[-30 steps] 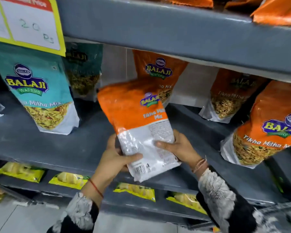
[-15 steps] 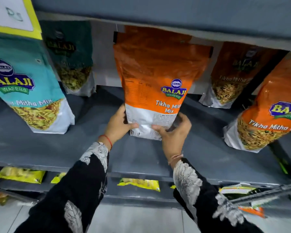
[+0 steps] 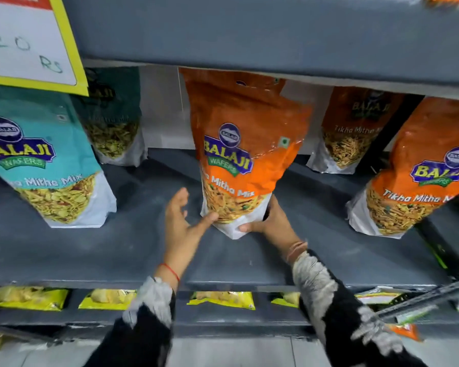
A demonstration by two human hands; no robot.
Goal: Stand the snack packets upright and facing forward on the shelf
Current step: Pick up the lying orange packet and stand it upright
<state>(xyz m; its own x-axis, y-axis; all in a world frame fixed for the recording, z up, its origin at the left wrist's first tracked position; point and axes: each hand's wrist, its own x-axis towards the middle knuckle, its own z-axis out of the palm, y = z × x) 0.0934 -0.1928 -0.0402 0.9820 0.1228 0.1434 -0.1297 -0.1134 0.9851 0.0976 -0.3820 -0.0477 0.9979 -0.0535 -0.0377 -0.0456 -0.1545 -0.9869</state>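
Observation:
An orange Balaji Tikha Mitha Mix packet (image 3: pixel 245 154) stands upright in the middle of the grey shelf (image 3: pixel 143 247), its front facing me. My right hand (image 3: pixel 272 221) grips its white bottom right corner. My left hand (image 3: pixel 183 221) is spread open beside the packet's lower left, with only the thumb tip touching it. A teal packet (image 3: pixel 45 168) stands at the left with a darker green one (image 3: pixel 114 123) behind it. Two more orange packets stand at the right, one in front (image 3: pixel 414 176) and one at the back (image 3: pixel 353 131).
The shelf above (image 3: pixel 249 35) overhangs the packet tops. A yellow-edged price card (image 3: pixel 24 41) hangs at the upper left. Yellow packets (image 3: pixel 220 300) lie on the lower shelf. A metal rail (image 3: pixel 421 300) crosses the lower right corner.
The orange packet was turned from its back side to its front and set further in on the shelf. My left hand let go and opened; my right hand shifted to the bottom corner.

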